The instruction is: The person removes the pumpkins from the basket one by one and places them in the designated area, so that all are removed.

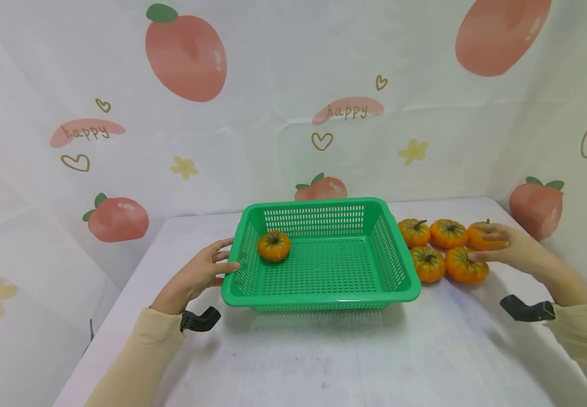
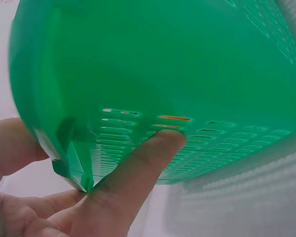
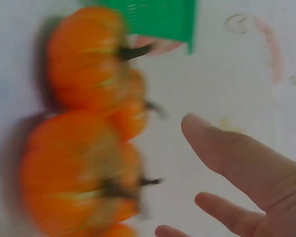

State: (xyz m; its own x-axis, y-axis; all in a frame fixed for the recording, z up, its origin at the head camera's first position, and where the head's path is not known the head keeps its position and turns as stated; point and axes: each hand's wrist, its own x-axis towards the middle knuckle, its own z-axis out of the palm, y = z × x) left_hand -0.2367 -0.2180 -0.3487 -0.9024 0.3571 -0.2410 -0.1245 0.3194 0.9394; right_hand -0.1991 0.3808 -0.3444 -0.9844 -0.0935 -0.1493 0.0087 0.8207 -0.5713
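A green plastic basket (image 1: 318,301) with slotted walls stands mid-table, one small orange pumpkin (image 1: 274,246) inside at its left end. At the basket's left side, my left hand (image 1: 201,274) holds the rim, thumb and fingers on either side of it; the left wrist view shows a finger (image 2: 133,173) against the slotted wall. Several more small pumpkins (image 1: 427,264) sit close together right of the basket. Over the nearest right one (image 1: 463,270), my right hand (image 1: 514,249) hovers with fingers spread and nothing in its grasp. The right wrist view shows pumpkins (image 3: 74,173) apart from the thumb (image 3: 227,153), somewhat blurred.
A white table (image 1: 313,362) lies beneath everything. Behind it hangs a white cloth backdrop (image 1: 262,68) printed with fruit, flowers and hearts. Black wrist-worn devices (image 1: 527,309) stick out below both hands.
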